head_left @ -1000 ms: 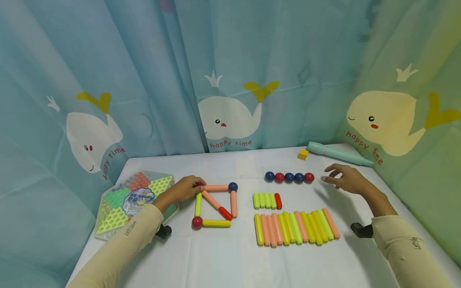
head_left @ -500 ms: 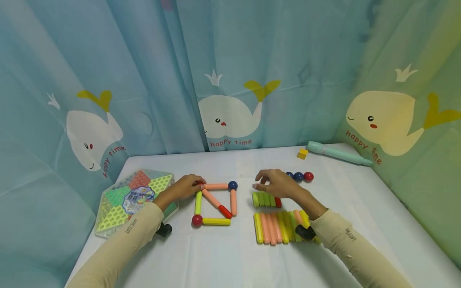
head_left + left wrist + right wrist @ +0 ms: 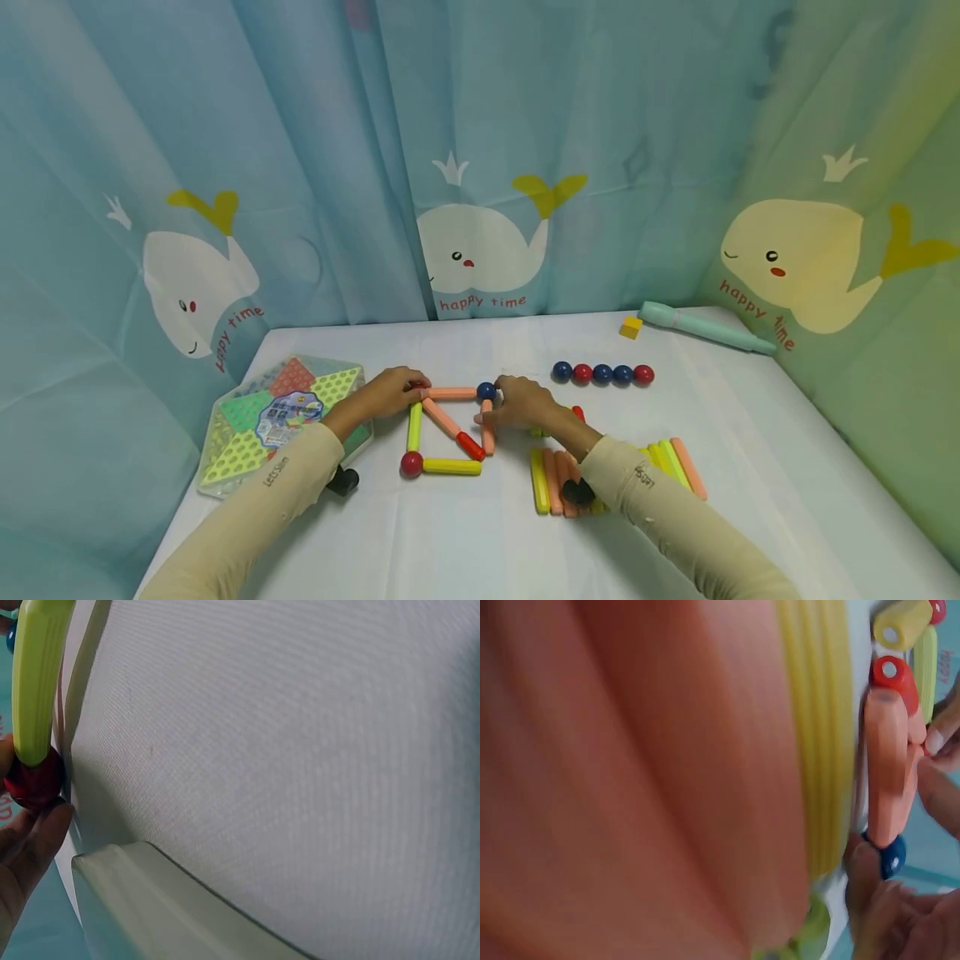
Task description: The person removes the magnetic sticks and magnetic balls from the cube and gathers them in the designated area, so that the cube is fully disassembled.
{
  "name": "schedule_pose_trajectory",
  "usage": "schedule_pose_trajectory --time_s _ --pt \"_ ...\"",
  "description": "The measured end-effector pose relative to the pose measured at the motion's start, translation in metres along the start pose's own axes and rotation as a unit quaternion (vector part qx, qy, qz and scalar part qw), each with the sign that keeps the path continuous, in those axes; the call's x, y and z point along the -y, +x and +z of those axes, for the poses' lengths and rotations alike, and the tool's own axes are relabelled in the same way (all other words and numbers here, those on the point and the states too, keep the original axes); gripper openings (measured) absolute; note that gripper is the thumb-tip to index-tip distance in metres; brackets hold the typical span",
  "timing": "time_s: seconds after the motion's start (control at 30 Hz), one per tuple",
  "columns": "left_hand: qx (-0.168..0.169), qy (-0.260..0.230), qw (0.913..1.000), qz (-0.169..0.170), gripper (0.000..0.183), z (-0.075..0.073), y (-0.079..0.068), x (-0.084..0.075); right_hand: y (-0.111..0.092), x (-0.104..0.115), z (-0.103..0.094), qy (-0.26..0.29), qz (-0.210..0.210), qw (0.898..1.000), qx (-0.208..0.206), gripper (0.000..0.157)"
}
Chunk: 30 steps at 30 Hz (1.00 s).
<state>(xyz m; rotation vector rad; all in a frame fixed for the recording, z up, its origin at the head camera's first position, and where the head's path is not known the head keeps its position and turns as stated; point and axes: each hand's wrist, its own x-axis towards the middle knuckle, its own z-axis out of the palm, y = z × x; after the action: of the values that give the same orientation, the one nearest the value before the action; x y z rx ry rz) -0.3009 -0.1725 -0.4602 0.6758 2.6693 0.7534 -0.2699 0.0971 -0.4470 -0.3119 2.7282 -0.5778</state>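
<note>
In the head view, several rods and balls lie as a square with a diagonal. My left hand [image 3: 390,392] pinches the red ball at its far left corner; the left wrist view shows that red ball [image 3: 36,780] at the end of a lime rod [image 3: 37,682]. My right hand [image 3: 525,402] is at the far right corner, fingers spread about the blue ball [image 3: 487,391] and the right-side pink rod [image 3: 488,437]. One fingertip is beside the ball in the right wrist view. A red ball [image 3: 412,464], a yellow rod [image 3: 452,467] and a pink-and-red diagonal [image 3: 441,417] complete the outline.
A row of blue and red balls [image 3: 602,373] lies behind my right hand. Yellow, pink and lime rods [image 3: 540,483] lie partly under my right forearm. A game box [image 3: 330,371] is at the left; a yellow cube [image 3: 631,327] and a mint-coloured pen-like object [image 3: 705,327] are at the back.
My right hand has swept left from beside the ball row, over the short rods, to the square's far right corner. My left hand has stayed on the far left corner.
</note>
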Motion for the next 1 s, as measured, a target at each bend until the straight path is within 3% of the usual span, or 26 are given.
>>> schedule_pose_trajectory --time_s 0.13,0.37,0.5,0.7,1.0 --pt "-0.001 0.003 1.0 0.005 0.024 -0.001 0.0 0.0 0.001 0.006 0.004 -0.008 0.033 0.999 0.004 0.077" --pt "0.002 0.008 1.0 -0.005 0.026 -0.001 0.0 0.0 -0.002 0.012 -0.001 0.024 0.056 0.997 0.042 0.064" --pt "0.005 0.007 1.0 -0.004 0.026 0.0 0.001 0.0 -0.004 0.006 -0.006 0.025 0.041 0.998 0.041 0.059" --pt "0.005 0.007 1.0 -0.002 0.026 0.001 0.002 0.002 -0.003 -0.003 -0.012 0.002 -0.016 0.999 0.041 0.033" --pt "0.004 0.007 1.0 -0.004 0.026 0.001 0.002 0.002 0.0 -0.014 -0.02 -0.009 -0.029 0.995 0.094 0.034"
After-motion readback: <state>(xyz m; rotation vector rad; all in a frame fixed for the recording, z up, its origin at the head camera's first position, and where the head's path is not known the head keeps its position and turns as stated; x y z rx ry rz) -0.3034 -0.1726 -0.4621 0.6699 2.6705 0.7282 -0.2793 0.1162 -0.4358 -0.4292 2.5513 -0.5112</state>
